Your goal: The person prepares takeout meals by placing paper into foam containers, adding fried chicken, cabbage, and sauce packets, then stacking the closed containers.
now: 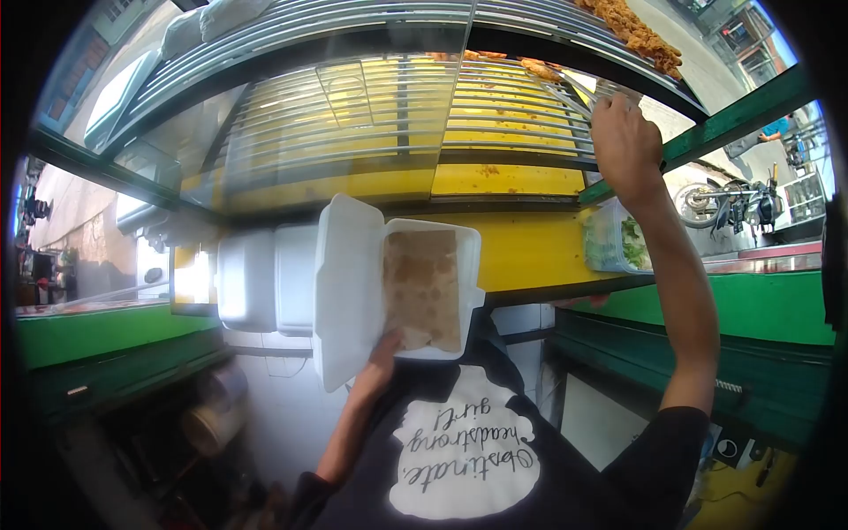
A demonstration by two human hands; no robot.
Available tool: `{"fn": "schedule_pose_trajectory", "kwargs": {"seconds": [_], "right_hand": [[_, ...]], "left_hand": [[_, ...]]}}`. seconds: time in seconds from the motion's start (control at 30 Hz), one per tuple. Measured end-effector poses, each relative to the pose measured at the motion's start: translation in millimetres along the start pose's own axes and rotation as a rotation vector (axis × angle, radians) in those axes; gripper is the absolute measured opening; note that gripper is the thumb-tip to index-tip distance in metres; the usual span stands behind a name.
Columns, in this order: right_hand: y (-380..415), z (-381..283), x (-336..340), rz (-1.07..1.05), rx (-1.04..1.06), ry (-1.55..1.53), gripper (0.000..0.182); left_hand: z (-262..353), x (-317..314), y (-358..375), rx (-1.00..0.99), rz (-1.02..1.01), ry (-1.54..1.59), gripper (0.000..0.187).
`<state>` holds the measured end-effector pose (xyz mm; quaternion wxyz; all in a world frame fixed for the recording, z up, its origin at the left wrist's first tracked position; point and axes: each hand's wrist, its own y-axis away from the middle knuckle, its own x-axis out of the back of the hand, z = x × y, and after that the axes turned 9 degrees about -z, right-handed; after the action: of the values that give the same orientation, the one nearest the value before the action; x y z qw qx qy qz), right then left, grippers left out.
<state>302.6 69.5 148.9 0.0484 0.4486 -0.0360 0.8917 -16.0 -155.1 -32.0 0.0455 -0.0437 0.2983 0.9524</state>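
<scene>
Left hand [383, 355] holding open foam box [347, 287], brown paper [422, 287] inside. Right hand [625, 146] gripping tongs [578, 94] at fried piece [537, 68], lower rack [517, 129].

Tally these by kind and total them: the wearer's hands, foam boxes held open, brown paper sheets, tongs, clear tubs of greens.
Hands: 2 (left hand, right hand)
Open foam box: 1
Brown paper sheet: 1
Tongs: 1
Clear tub: 1
Total: 6

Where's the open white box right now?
In the head view, the open white box is near the middle, held by the left hand, just to the right of the other white boxes.
</scene>
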Motion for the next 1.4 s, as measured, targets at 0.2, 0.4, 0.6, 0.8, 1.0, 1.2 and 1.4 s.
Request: {"fn": "schedule_pose_trajectory", "kwargs": {"seconds": [0.2, 0.4, 0.6, 0.8, 1.0, 1.2, 1.4], "right_hand": [[-60, -6, -16, -0.185, -0.058, -0.052, 0.022], [-66, -4, -23, -0.126, -0.054, -0.084, 0.019], [-20, 1, -3, -0.055, -0.104, -0.114, 0.022], [94, 34, 54, -0.018, -0.045, -0.332, 0.033], [186, 87, 56, -0.056, 0.135, -0.831, 0.04], [193, 48, 20, -0.246, 0.345, -0.933, 0.045], [188, 15, -2, -0.065, 0.462, -0.688, 0.053]], "left_hand": [[-4, 3, 10, -0.007, 0.129, 0.078, 0.033], [-25, 14, 6, -0.029, 0.102, 0.008, 0.032], [-26, 9, -4, 0.018, 0.038, 0.124, 0.033], [-14, 8, -4, -0.132, -0.072, -0.357, 0.036], [15, -5, -5, 0.076, -0.039, -0.108, 0.036], [-5, -11, -17, 0.036, -0.072, 0.023, 0.031], [17, -11, -11, 0.127, -0.163, -0.008, 0.037]]}}
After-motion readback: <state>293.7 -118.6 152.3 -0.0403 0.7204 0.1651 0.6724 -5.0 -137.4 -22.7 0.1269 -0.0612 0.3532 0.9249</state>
